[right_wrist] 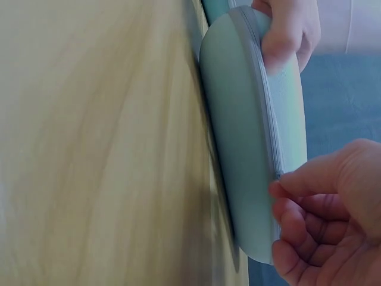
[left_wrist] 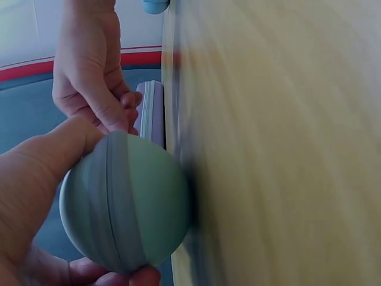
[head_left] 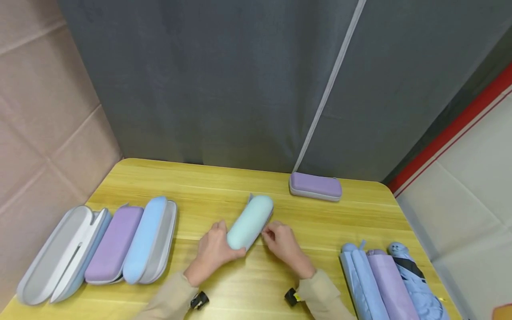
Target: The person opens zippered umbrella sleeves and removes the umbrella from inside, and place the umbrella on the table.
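Note:
A mint-green hard zip case (head_left: 250, 222) lies at a slant near the middle of the table, on it or just above. My left hand (head_left: 216, 250) grips its near end, thumb on one side and fingers on the other. At the case's right side my right hand (head_left: 283, 242) has thumb and forefinger pinched together on the grey zipper (right_wrist: 268, 119). The zipper pull is hidden between those fingertips. In the left wrist view the rounded end of the case shows a closed seam.
A purple case (head_left: 316, 186) lies at the table's back edge. On the left are an opened blue-and-grey case (head_left: 64, 258), a purple case (head_left: 115, 244) and a blue-and-grey case (head_left: 150, 242). Folded umbrellas, blue (head_left: 364, 280), purple (head_left: 392, 284) and patterned blue (head_left: 418, 284), lie at right.

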The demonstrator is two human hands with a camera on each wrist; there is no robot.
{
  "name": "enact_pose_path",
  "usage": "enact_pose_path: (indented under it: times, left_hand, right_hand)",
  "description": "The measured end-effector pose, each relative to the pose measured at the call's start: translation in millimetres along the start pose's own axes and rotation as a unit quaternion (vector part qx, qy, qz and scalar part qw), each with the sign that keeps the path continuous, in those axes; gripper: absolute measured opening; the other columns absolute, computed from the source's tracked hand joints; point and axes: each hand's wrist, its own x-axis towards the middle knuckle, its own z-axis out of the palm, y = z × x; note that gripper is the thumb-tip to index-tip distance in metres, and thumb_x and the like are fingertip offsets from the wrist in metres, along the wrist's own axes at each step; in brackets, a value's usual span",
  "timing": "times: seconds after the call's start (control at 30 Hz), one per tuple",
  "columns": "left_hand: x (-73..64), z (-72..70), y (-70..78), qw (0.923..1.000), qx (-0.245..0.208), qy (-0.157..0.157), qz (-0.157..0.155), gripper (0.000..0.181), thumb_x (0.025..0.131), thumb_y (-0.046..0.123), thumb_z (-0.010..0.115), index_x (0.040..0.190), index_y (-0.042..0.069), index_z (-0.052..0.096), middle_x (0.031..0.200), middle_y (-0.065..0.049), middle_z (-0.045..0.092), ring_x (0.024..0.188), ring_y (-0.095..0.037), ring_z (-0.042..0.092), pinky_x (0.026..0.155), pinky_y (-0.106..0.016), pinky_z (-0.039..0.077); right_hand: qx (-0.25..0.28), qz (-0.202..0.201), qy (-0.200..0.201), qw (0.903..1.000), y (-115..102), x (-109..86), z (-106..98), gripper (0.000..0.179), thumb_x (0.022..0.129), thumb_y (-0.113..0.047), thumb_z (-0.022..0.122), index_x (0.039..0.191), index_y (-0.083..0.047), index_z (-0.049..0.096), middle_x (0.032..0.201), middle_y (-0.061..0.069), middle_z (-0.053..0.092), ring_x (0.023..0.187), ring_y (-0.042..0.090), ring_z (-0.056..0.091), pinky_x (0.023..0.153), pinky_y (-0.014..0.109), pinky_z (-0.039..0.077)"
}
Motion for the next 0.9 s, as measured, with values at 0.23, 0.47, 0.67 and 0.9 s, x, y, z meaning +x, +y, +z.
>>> enact_pose_path:
  times: [0.23, 0.47, 0.67, 0.9]
  left_hand:
    - [-0.9, 3.1, 4.9, 0.9999, 0.002, 0.007, -0.008, 0.062, 0.051, 0.047, 0.078, 0.081, -0.002, 0.054, 0.060, -0.005, 0.050, 0.046, -0.015, 0.047, 0.038, -0.025, 0.038]
    - [-1.2, 4.8, 11.2, 0.9998, 0.008, 0.004, -0.017, 0.061, 0.054, 0.050, 0.076, 0.079, -0.002, 0.056, 0.058, -0.006, 0.052, 0.044, -0.016, 0.048, 0.035, -0.026, 0.036]
    - [-1.3, 3.7, 16.4, 0.9996, 0.010, -0.012, -0.024, 0.062, 0.058, 0.054, 0.075, 0.078, -0.002, 0.057, 0.058, -0.007, 0.052, 0.045, -0.017, 0.049, 0.036, -0.026, 0.037]
    - [30.8, -30.3, 6.3, 0.9915, -0.009, -0.130, -0.003, 0.037, 0.088, 0.034, 0.060, 0.069, 0.003, 0.055, 0.054, -0.004, 0.048, 0.043, -0.014, 0.042, 0.037, -0.027, 0.034]
  right_hand:
    - [0.027, -0.016, -0.041, 0.9987, -7.6, -2.0, -0.8, 0.010, 0.077, 0.001, 0.070, 0.072, -0.006, 0.065, 0.068, -0.001, 0.055, 0.060, 0.006, 0.049, 0.052, 0.017, 0.044]
    - [0.020, -0.029, -0.045, 0.9984, -10.3, -4.9, -2.5, 0.011, 0.076, 0.003, 0.069, 0.070, -0.005, 0.064, 0.066, -0.002, 0.053, 0.059, 0.005, 0.047, 0.051, 0.016, 0.042]
    - [0.031, -0.028, -0.056, 0.9976, -8.3, -5.6, -5.1, 0.011, 0.076, 0.004, 0.068, 0.071, -0.004, 0.064, 0.066, -0.001, 0.055, 0.059, 0.005, 0.047, 0.052, 0.016, 0.043]
    - [0.025, -0.036, -0.052, 0.9976, -4.9, -3.9, -7.4, 0.008, 0.078, 0.003, 0.070, 0.075, -0.004, 0.066, 0.071, 0.001, 0.059, 0.064, 0.008, 0.052, 0.056, 0.018, 0.047]
